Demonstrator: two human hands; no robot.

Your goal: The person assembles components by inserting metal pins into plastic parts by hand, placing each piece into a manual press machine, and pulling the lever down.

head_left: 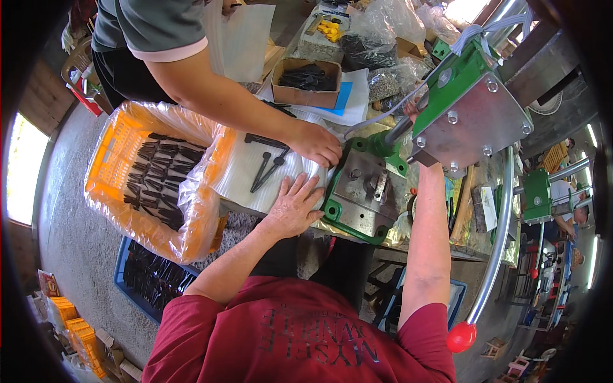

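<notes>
My left hand (295, 207) lies flat with its fingers spread on white foam sheeting (239, 185), beside the green base of a hand press (332, 209). Just beyond its fingertips are a few long black metal parts (267, 167), some with round heads. My right arm reaches up behind the press head (469, 115), which hides most of my right hand (416, 107); its grip is not visible. A small bright metal fixture (381, 185) sits on the press's steel plate. A co-worker's hand (317, 145) rests at the press's left edge, fingers bent downward.
A plastic-lined orange crate (105, 156) of black parts stands at left, above a blue crate (121, 268). A cardboard box (306, 97) of black pieces sits at the back. The press's long lever with a red knob (461, 336) curves down on the right.
</notes>
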